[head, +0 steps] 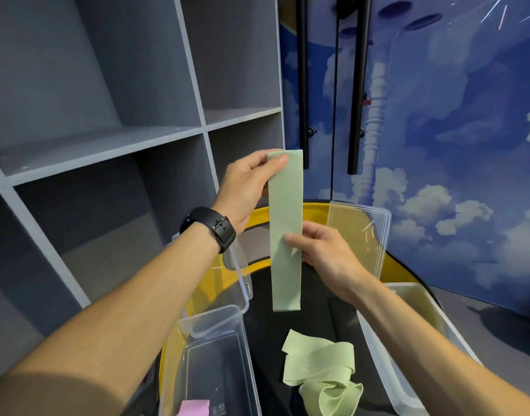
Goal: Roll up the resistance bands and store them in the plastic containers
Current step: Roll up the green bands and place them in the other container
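Note:
A flat light-green resistance band [286, 202] hangs vertically above the table. My left hand [248, 187] pinches its top end, thumb on the front. My right hand [320, 250] pinches its right edge near the middle. Below, several loose green bands [320, 364] lie crumpled on the round black table [314, 292]. A clear plastic container [211, 355] stands at the lower left, with a pink band [194, 408] at its near end. Another clear container [408, 334] lies under my right forearm at the right.
Two clear lids rest on the table's yellow rim: one [359, 232] at the back right, another [242, 265] behind my left wrist. Grey cubby shelves [107, 139] fill the left. A blue sky-print door with black handles [356, 85] stands behind.

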A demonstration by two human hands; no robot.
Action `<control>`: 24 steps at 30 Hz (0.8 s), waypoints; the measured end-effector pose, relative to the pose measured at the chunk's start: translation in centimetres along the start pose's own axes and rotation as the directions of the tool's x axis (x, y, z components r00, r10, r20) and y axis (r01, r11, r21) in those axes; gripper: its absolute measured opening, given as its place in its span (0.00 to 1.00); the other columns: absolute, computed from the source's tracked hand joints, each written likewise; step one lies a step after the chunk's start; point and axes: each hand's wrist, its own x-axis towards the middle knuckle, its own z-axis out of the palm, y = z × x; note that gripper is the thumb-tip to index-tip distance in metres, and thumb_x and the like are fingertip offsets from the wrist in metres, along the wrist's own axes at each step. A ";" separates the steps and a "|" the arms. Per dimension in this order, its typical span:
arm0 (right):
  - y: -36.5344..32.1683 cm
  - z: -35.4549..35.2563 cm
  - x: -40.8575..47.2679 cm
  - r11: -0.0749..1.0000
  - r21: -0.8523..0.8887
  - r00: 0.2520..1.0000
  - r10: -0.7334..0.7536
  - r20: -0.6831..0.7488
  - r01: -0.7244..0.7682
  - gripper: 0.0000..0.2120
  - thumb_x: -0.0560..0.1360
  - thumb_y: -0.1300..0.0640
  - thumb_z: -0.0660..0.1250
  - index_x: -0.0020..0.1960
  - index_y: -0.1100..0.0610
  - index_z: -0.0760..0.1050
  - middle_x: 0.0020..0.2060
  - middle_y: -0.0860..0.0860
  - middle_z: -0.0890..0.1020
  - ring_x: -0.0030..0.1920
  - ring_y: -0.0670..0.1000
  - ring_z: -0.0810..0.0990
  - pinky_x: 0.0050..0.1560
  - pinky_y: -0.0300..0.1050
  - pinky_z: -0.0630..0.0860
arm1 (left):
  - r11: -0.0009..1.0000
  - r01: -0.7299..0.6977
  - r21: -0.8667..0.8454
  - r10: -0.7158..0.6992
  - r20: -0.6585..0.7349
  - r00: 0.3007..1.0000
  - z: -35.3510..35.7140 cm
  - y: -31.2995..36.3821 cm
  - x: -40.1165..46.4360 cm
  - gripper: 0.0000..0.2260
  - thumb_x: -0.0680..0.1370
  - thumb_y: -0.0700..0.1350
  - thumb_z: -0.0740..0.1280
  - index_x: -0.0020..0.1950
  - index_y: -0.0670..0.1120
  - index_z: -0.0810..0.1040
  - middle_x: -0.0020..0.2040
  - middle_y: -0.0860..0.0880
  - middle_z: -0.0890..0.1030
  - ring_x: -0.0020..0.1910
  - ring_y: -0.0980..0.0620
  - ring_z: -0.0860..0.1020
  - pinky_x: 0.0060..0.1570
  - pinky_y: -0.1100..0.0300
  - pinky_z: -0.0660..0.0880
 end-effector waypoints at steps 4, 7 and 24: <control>2.9 0.2 -0.8 0.995 -0.044 0.996 0.088 0.032 -0.087 0.08 0.78 0.57 0.68 0.56 0.52 0.80 0.51 0.48 0.85 0.53 0.51 0.82 0.57 0.49 0.76 | 1.000 -0.010 0.000 0.010 -0.005 1.000 -0.1 1.0 0.4 0.06 0.79 0.44 0.66 0.55 0.49 0.80 0.54 0.45 0.83 0.53 0.50 0.81 0.55 0.53 0.78; 4.8 0.2 -1.5 0.987 -0.046 0.985 0.159 0.069 -0.156 0.10 0.77 0.59 0.69 0.57 0.52 0.80 0.53 0.49 0.84 0.56 0.53 0.81 0.60 0.53 0.76 | 1.000 -0.020 -0.005 0.020 -0.013 1.000 -0.4 1.5 0.6 0.07 0.80 0.44 0.65 0.56 0.48 0.79 0.55 0.44 0.82 0.53 0.50 0.81 0.53 0.56 0.80; 8.3 -1.4 -2.2 0.953 -0.009 0.945 0.300 0.133 -0.301 0.13 0.74 0.65 0.71 0.57 0.57 0.80 0.55 0.54 0.84 0.57 0.55 0.81 0.59 0.52 0.79 | 0.998 0.024 0.051 -0.021 -0.052 0.998 -1.1 1.3 0.3 0.07 0.80 0.44 0.64 0.57 0.47 0.77 0.57 0.43 0.80 0.57 0.48 0.80 0.54 0.57 0.79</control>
